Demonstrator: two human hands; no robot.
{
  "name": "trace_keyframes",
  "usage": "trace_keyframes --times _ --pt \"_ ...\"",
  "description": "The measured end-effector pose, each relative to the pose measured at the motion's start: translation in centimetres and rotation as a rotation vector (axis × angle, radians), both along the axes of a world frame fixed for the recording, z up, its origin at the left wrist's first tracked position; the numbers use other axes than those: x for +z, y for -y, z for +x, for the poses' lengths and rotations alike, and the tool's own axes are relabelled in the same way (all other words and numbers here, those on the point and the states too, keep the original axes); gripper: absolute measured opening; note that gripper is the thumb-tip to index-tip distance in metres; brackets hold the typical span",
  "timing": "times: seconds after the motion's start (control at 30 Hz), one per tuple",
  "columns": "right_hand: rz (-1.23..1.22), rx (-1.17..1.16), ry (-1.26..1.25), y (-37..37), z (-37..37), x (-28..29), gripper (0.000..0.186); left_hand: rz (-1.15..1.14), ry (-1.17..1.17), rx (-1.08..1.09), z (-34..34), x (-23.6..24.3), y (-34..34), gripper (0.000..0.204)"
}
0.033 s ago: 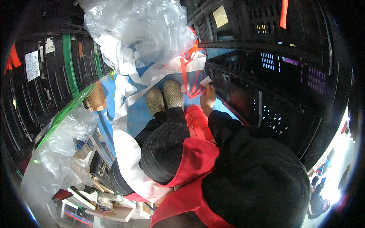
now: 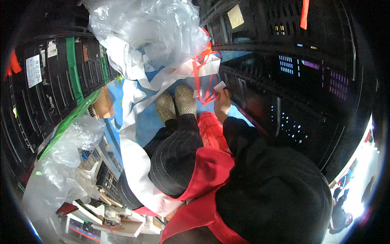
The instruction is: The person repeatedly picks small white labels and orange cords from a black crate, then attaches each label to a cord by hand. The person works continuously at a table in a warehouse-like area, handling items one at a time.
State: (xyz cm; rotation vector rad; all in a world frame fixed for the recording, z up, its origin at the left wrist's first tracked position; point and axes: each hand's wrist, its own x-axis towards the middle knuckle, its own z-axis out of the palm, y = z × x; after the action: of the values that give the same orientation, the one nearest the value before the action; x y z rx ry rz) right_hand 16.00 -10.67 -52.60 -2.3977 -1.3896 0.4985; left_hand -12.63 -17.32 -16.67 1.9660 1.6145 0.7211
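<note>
My right hand (image 2: 222,103) reaches down to the floor beside my feet, its fingers closed on a small white tag (image 2: 219,86). Just left of it, thin red ribbon (image 2: 196,77) hangs in loops; whether it joins the tag I cannot tell. A long white strip (image 2: 136,160) runs from my lap down past my feet and curls toward the ribbon. Below my hand a bright red bundle (image 2: 211,130) lies against my leg. My left hand does not show.
Clear plastic sheeting (image 2: 148,32) is heaped beyond my feet, with more plastic bags (image 2: 65,162) at left. Black crates (image 2: 292,89) stack up close on the right, and others (image 2: 53,69) on the left. A cardboard piece (image 2: 104,103) lies on the blue floor (image 2: 148,122).
</note>
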Motion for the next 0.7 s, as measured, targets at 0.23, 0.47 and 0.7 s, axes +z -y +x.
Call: trace_keyframes --times 0.23,0.47,0.7 --pt "-0.273 0.722 0.451 -0.4 3.4 -0.8 0.026 -0.027 -0.013 0.003 -0.2 -0.1 -0.2 0.014" --pt "-0.237 0.894 -0.035 3.8 2.5 2.9 0.031 -0.045 -0.012 -0.002 -0.3 0.0 -0.5 0.015" --pt "-0.013 0.017 -0.365 -3.3 -1.6 1.3 0.027 -0.050 -0.012 -0.011 -0.4 -0.4 -0.7 0.015"
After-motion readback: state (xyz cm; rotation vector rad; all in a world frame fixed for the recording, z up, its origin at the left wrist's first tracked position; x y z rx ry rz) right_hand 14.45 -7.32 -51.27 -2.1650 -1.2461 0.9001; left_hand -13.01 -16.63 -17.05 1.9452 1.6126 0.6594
